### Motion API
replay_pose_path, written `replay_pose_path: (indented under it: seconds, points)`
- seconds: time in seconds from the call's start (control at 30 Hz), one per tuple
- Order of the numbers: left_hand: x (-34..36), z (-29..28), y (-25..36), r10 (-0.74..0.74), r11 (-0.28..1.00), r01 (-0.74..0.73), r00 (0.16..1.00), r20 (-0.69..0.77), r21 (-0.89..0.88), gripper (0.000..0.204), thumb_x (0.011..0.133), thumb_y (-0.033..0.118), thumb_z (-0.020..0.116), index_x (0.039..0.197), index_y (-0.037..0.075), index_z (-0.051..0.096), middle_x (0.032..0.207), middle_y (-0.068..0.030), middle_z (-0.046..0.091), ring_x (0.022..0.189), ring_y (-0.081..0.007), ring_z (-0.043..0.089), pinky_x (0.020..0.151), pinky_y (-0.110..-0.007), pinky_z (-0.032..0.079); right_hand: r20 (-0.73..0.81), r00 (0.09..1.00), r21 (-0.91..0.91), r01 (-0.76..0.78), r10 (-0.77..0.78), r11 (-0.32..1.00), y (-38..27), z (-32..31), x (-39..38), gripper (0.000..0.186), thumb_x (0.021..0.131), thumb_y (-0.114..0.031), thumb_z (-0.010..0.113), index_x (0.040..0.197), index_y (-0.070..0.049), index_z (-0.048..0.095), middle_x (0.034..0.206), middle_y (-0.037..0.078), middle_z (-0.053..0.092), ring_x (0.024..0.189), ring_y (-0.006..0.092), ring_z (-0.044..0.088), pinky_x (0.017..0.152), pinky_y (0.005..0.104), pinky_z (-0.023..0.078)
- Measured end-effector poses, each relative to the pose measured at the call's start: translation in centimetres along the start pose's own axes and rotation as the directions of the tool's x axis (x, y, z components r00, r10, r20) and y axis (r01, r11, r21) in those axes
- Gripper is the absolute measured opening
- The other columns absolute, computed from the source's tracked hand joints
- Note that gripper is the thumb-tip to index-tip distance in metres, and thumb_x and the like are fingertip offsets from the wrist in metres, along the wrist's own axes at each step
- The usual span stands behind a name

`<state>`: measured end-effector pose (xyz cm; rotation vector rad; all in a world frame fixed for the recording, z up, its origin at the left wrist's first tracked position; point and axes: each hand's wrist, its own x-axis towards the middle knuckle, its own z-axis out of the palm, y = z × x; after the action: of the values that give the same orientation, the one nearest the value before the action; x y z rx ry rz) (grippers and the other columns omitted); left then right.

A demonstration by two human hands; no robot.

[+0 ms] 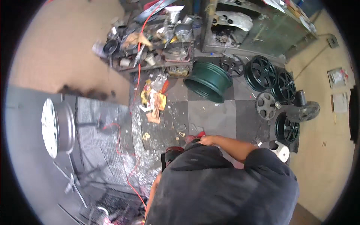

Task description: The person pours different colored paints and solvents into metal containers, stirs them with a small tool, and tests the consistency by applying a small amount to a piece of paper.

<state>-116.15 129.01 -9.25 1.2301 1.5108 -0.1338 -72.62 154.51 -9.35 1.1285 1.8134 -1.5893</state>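
My right hand (206,140) is in front of my body, its fingers curled at the edge of my dark clothing. Just beyond it is a small red thing (201,134); whether the hand holds it or anything else is hidden. Along the left side of my dark shirt, my left forearm (151,197) shows. The left hand (159,179) is mostly covered by the shirt, its fingers out of sight. A dark red and black object (173,153) sits close to it, partly behind my clothing.
A silver wheel rim (66,127) hangs on a stand at left. A green rim barrel (208,81) and several dark wheels (260,73) lie ahead and right, beside a fan (305,111). A cluttered shelf (165,65) stands ahead. A red cord (119,139) crosses the floor.
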Motion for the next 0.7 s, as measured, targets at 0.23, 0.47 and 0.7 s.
replay_pose_path:
  seconds: [0.23, 0.47, 0.7]
  points:
    - [6.8, -15.9, 16.3, 0.292, 0.718, -0.159, 0.952, 0.087, -0.677, 0.052, 0.087, 0.007, 0.056, 0.139, -0.002, 0.058, 0.124, -0.0123, 0.069, 0.114, -0.0282, 0.065, 0.1, -0.038, 0.049, -0.174, 0.972, 0.061, 0.173, -0.16, 0.983, 5.3, -0.1, -2.1, 0.054, 0.108, -0.044, 0.038, 0.142, -0.007, 0.057, 0.139, 0.025, 0.06, 0.126, 0.0403, 0.058, 0.109, 0.0445, 0.043]
    - [21.5, -28.4, 12.5, 0.259, 0.349, -0.33, 0.934, 0.248, 0.877, 0.015, 0.081, 0.019, 0.071, 0.094, 0.019, 0.077, 0.099, -0.0061, 0.074, 0.102, -0.0303, 0.071, 0.083, -0.044, 0.06, -0.291, 0.943, 0.324, -0.061, 0.16, 0.944, -5.1, -13.1, -7.4, 0.081, 0.101, -0.067, 0.036, 0.143, -0.001, 0.055, 0.138, 0.03, 0.058, 0.126, 0.0397, 0.059, 0.111, 0.0437, 0.043]
    - [29.8, -37.3, 10.8, -0.061, 0.966, 0.087, 0.992, -0.111, 0.243, 0.032, 0.08, 0.044, 0.075, 0.087, 0.013, 0.08, 0.092, -0.0098, 0.077, 0.088, -0.0295, 0.075, 0.08, -0.041, 0.059, -0.369, 0.783, 0.501, -0.285, 0.5, 0.817, -3.7, -20.0, -11.8, 0.099, 0.09, -0.083, 0.04, 0.13, 0.004, 0.066, 0.131, 0.029, 0.064, 0.128, 0.0411, 0.058, 0.109, 0.0467, 0.043]
